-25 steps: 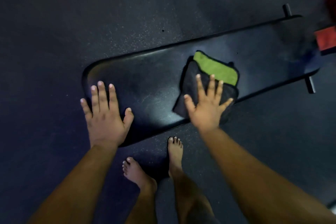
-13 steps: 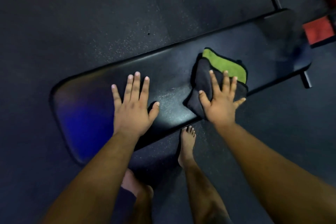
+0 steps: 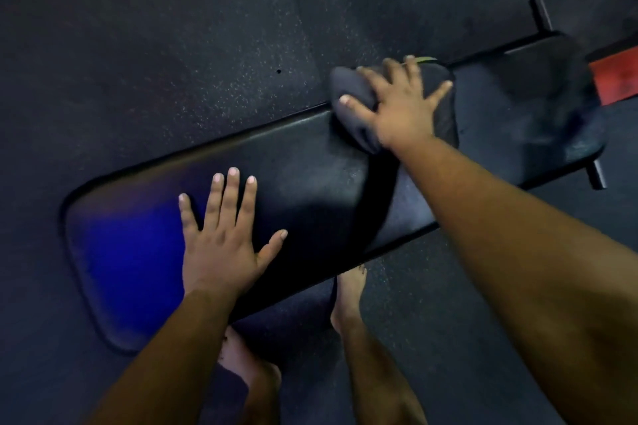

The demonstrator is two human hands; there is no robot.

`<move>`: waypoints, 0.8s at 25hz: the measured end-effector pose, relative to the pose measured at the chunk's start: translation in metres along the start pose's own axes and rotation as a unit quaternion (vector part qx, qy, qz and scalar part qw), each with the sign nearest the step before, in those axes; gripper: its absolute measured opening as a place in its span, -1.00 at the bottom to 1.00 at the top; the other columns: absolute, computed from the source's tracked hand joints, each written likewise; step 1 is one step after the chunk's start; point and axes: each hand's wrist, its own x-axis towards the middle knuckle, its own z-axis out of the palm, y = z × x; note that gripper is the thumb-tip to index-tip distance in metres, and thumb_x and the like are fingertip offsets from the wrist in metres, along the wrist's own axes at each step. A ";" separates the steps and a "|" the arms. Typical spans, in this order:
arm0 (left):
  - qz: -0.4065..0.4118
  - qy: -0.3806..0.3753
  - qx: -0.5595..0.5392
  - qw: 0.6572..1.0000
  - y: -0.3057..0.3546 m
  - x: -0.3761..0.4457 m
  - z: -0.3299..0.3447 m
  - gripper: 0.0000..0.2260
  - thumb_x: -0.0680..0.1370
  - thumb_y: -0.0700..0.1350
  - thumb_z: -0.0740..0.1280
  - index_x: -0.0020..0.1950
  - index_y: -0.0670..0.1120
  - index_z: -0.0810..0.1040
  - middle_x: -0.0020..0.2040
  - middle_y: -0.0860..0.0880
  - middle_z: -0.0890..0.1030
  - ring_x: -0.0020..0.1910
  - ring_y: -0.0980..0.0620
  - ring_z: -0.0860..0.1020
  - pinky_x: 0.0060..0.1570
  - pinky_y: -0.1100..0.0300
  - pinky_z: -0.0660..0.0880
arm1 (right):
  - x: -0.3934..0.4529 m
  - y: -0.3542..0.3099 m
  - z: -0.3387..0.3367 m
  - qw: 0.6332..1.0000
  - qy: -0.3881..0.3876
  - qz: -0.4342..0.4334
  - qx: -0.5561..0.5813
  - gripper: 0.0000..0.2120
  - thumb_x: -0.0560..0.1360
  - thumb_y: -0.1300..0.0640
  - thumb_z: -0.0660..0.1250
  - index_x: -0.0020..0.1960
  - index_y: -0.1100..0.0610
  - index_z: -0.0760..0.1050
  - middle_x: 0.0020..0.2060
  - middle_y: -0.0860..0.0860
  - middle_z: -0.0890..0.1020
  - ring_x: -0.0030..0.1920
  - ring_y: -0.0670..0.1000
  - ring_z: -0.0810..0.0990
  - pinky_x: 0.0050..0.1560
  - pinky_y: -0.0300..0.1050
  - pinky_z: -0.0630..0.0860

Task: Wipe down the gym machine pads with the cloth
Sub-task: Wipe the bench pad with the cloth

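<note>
A: Item, cloth: carried from the pad's near edge to its far edge, under the flat, spread right hand.
B: Left hand: splayed on the pad, nothing gripped. Far strip judged now covered.

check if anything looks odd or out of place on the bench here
Nothing is damaged or spilled. One oddity: the dark cloth under the right hand overhangs the far edge of the long black padded bench. The left hand lies flat on the pad.

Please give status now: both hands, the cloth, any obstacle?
Left hand flat on bench pad, empty. Right hand pressing cloth at pad's far edge. Nothing in the way.
</note>
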 end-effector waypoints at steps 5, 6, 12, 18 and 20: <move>-0.003 -0.001 -0.013 1.000 0.003 0.002 -0.002 -0.18 0.56 0.41 0.04 0.67 -0.05 0.03 0.68 -0.09 -0.04 0.66 -0.09 -0.07 0.52 -0.40 -0.11 | -0.070 -0.046 0.023 1.000 -0.005 -0.014 -0.011 -0.28 0.49 -0.51 -0.06 0.60 -0.30 -0.03 0.65 -0.02 -0.09 0.62 0.21 -0.21 0.29 0.71 -0.20; -0.002 0.000 -0.015 1.000 0.003 0.001 -0.003 -0.18 0.55 0.40 0.05 0.67 -0.05 0.04 0.68 -0.09 -0.04 0.66 -0.09 -0.07 0.52 -0.40 -0.11 | -0.092 -0.056 0.030 0.998 -0.019 -0.059 -0.030 -0.27 0.50 -0.50 -0.06 0.60 -0.30 -0.08 0.65 -0.02 -0.13 0.62 0.21 -0.23 0.30 0.70 -0.21; -0.006 -0.005 -0.009 1.000 0.003 0.001 -0.001 -0.19 0.57 0.41 0.01 0.67 -0.04 0.01 0.68 -0.07 -0.07 0.66 -0.07 -0.11 0.54 -0.36 -0.14 | -0.055 0.019 0.015 0.998 0.014 -0.052 -0.028 -0.20 0.41 -0.57 0.05 0.57 -0.38 -0.06 0.65 -0.08 -0.07 0.63 0.12 -0.16 0.30 0.72 -0.12; -0.008 -0.007 -0.019 1.000 0.002 -0.001 -0.002 -0.20 0.58 0.41 -0.03 0.67 -0.06 0.02 0.68 -0.07 -0.08 0.66 -0.07 -0.11 0.53 -0.36 -0.14 | -0.108 -0.020 0.031 1.000 0.001 0.030 0.005 -0.21 0.48 -0.53 -0.04 0.61 -0.29 -0.15 0.64 0.00 -0.18 0.62 0.20 -0.26 0.33 0.69 -0.20; -0.011 -0.010 -0.030 0.999 0.000 -0.002 -0.003 -0.22 0.58 0.40 -0.02 0.67 -0.06 0.07 0.68 -0.09 -0.04 0.66 -0.08 -0.07 0.53 -0.36 -0.12 | -0.155 -0.018 0.044 0.996 -0.036 -0.067 -0.037 -0.21 0.48 -0.53 -0.02 0.61 -0.29 -0.15 0.64 -0.01 -0.19 0.62 0.18 -0.26 0.34 0.67 -0.20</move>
